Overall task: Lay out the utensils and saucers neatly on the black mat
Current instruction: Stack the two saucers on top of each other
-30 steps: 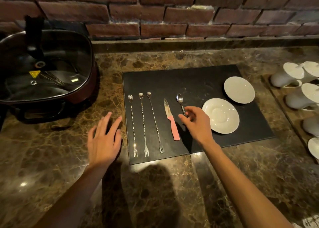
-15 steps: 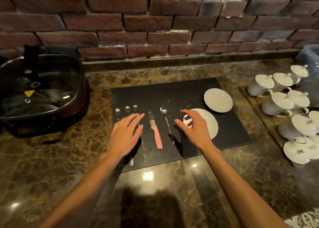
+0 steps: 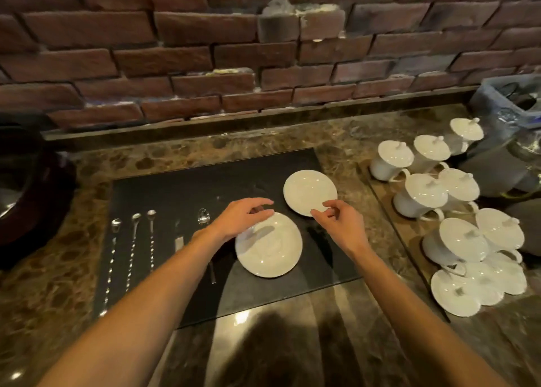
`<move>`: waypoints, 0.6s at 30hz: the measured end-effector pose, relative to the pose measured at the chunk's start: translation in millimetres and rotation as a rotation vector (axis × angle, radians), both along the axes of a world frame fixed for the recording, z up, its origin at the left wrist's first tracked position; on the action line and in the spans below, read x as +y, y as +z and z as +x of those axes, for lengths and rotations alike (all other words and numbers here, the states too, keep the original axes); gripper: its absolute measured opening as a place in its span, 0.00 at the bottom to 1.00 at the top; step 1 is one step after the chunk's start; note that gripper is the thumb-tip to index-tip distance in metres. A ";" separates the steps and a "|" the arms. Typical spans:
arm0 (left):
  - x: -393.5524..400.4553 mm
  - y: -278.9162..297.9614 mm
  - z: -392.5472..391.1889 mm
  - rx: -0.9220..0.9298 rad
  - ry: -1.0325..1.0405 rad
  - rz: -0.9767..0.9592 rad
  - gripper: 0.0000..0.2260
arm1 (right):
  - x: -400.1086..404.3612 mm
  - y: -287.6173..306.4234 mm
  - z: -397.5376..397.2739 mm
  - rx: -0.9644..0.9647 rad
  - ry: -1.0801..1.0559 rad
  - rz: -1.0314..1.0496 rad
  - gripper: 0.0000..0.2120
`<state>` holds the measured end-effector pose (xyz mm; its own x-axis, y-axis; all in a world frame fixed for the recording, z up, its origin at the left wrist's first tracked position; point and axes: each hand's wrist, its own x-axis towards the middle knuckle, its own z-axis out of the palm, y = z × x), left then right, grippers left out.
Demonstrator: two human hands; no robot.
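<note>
The black mat (image 3: 187,187) lies on the marble counter. Three long twisted bar spoons (image 3: 131,249) lie side by side on its left part. A knife (image 3: 179,240) and a teaspoon (image 3: 203,216) lie to their right, both partly hidden by my left forearm. Two white saucers rest on the mat's right half: a near saucer (image 3: 270,249) and a far saucer (image 3: 307,190). My left hand (image 3: 240,220) hovers over the near saucer's far-left rim, fingers apart. My right hand (image 3: 341,224) is at the far saucer's near edge, fingers curled and apart; contact is unclear.
Several white lidded cups (image 3: 448,211) crowd a wooden tray (image 3: 409,234) to the right of the mat. A dark electric pot (image 3: 26,193) stands at the far left. A bagged object (image 3: 509,140) sits at the back right. A brick wall (image 3: 234,50) backs the counter.
Both hands have moved right, from the utensils to the saucers: the left from the bar spoons to the near saucer, the right to the far saucer. The view has turned right.
</note>
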<state>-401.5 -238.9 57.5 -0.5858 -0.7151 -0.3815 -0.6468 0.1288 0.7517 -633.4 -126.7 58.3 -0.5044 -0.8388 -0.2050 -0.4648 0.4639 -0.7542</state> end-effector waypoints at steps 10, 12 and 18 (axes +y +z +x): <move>-40.6 -26.2 -81.0 -0.013 0.192 0.023 0.23 | -36.5 -53.9 -72.2 -0.330 -0.189 0.179 0.13; -52.1 -34.4 -91.7 -0.060 0.177 0.029 0.23 | -43.2 -63.8 -78.0 -0.396 -0.167 0.153 0.10; -69.9 -60.4 -108.7 -0.066 0.204 0.043 0.11 | -55.2 -80.7 -82.7 -0.455 -0.132 0.118 0.05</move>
